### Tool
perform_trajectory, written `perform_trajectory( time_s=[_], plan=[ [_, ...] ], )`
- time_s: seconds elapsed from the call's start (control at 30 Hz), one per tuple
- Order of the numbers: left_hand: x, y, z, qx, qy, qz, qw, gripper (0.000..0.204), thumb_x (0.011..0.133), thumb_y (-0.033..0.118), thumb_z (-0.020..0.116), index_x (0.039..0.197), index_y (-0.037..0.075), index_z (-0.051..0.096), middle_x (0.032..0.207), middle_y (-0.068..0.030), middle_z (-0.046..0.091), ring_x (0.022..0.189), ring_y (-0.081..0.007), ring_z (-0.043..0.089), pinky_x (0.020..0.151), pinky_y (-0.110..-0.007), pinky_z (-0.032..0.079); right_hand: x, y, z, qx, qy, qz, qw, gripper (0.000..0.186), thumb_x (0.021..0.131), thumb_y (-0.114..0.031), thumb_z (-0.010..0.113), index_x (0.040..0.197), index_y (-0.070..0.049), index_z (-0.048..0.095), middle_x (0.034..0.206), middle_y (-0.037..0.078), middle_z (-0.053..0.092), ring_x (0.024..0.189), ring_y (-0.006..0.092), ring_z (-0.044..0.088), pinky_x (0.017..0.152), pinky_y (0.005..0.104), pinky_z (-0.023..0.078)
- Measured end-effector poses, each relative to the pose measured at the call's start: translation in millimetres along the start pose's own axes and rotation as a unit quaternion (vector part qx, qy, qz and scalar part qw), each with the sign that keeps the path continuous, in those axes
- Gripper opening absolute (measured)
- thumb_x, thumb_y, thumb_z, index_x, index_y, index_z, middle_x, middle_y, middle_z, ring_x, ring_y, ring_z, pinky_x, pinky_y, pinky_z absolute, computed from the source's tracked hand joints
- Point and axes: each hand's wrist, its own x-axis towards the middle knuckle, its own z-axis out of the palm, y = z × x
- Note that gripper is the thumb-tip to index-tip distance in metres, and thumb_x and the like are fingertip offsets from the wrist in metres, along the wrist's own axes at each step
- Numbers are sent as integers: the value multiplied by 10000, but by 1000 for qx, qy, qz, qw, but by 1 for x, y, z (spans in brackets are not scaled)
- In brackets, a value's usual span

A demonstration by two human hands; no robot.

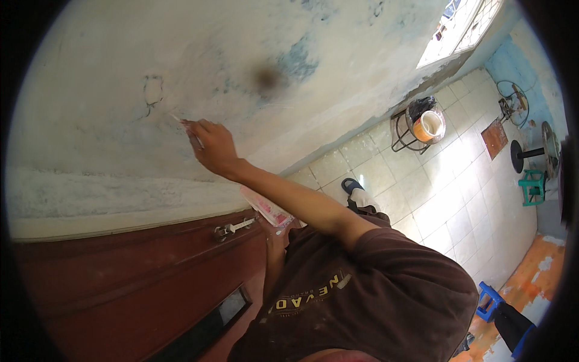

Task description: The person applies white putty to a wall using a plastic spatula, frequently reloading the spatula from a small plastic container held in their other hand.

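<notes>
My right hand (211, 145) reaches out to the wall (199, 54), its fingers closed round a thin, pale scraper (176, 118) whose edge is at the wall surface. The wall is coated in off-white filler, with bluish-grey patches and dark marks showing through. Lower down, close to my body, my left hand (275, 237) is mostly hidden beneath a flat red board (265, 207) smeared with white paste. That hand appears to hold the board, though its fingers hardly show.
Beside me is a brown door (120, 277) with a metal handle (226, 231). An orange-and-white bucket (427, 127) stands on a round stool (400, 134) by the wall. A green stool (532, 188), a blue stool (487, 301) and a barred window (458, 30) lie to the right.
</notes>
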Motion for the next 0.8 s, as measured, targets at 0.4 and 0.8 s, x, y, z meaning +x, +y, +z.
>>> perform_trajectory(
  time_s=[0.4,0.8],
  plan=[
    [31,-16,60,348,28,157,924,516,1007,500,488,1372,140,545,1337,-80,601,1217,-333,607,1007,-543,529,8,306,-238,30,374,231,898,308,1058,-220,530,1231,2,654,979,75,714,841,167,669,766,327,544],
    [31,-12,45,1,50,44,998,488,1028,483,453,1367,146,549,1332,-79,604,1209,-320,612,1006,-552,530,-28,77,-21,115,-76,53,989,260,894,22,579,1133,-43,659,1065,163,697,957,369,676,814,421,548]
  ],
)
